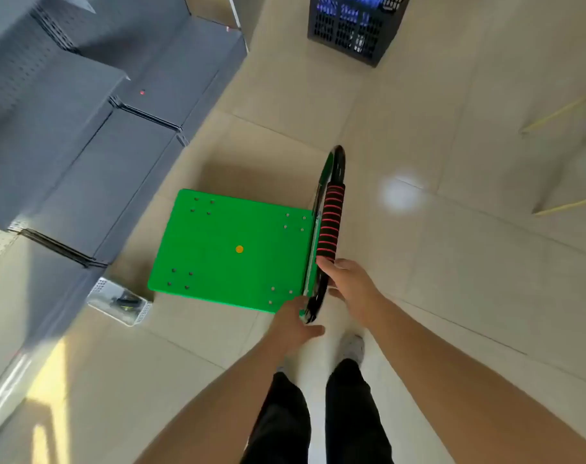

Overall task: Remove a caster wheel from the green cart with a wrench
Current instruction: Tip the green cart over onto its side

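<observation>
One green cart [231, 249] flat on the tiled floor [435, 262], four clusters of four bolt heads at the deck corners, one yellow dot at centre. One black handle [332, 209] along the right edge, wrapped in red-ringed foam. Right hand [347, 283] curled round the handle below the foam. Left hand [293, 321] at the near right corner of the deck; hold or mere touch cannot be told. One white basket [119, 301] just beside the near left corner. One black crate [355, 25] well apart. Grey shelving [84, 112] near the left edge; open floor on the right.
</observation>
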Motion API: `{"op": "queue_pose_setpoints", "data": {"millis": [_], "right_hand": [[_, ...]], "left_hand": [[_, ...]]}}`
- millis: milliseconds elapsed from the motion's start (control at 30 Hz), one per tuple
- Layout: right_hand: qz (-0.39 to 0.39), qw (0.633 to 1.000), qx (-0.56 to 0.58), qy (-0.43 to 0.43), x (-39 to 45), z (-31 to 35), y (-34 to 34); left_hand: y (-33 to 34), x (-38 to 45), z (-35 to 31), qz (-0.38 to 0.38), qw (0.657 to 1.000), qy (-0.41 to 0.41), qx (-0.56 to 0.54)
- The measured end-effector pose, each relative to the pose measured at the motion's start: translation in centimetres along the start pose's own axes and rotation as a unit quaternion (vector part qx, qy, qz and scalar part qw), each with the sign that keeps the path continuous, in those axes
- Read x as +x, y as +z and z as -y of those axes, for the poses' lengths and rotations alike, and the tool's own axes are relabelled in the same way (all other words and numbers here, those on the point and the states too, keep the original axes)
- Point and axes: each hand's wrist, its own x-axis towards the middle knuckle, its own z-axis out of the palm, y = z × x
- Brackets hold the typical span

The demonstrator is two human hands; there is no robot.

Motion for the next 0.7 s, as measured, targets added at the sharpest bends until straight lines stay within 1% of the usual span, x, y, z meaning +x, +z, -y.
{"op": "queue_pose_setpoints", "data": {"millis": [67, 133, 200, 267, 367, 467, 533, 700], "right_hand": [[0.049, 0.994, 0.098, 0.008, 1.0, 0.0, 0.4], [0.084, 0.985, 0.15, 0.017, 1.5, -0.2, 0.6], [0.099, 0.977, 0.191, 0.011, 1.8, -0.2, 0.9], [0.111, 0.974, 0.193, 0.027, 2.2, -0.2, 1.2], [0.091, 0.98, 0.165, 0.065, 2.1, 0.2, 1.7], [0.047, 0.984, 0.158, 0.07, 2.3, 0.2, 1.7], [0.025, 0.985, 0.155, 0.076, 2.1, 0.8, 1.3], [0.018, 0.982, 0.161, 0.098, 1.0, 4.8, -0.3]], "left_hand": [[1.3, 1.3, -0.3, -0.004, 1.0, -0.012, -0.014], [2.5, 2.1, -0.4, -0.028, 0.998, -0.045, -0.044], [3.8, 2.5, -0.1, -0.049, 0.995, -0.074, -0.055], [4.5, 2.7, 0.1, -0.065, 0.992, -0.09, -0.067], [4.5, 2.8, 0.1, -0.067, 0.99, -0.097, -0.082], [4.0, 2.5, -0.8, -0.034, 0.996, -0.079, -0.036], [4.0, 2.3, -2.0, -0.035, 0.996, -0.079, -0.033], [2.9, 1.4, -5.8, -0.054, 0.992, -0.095, -0.065]]}}
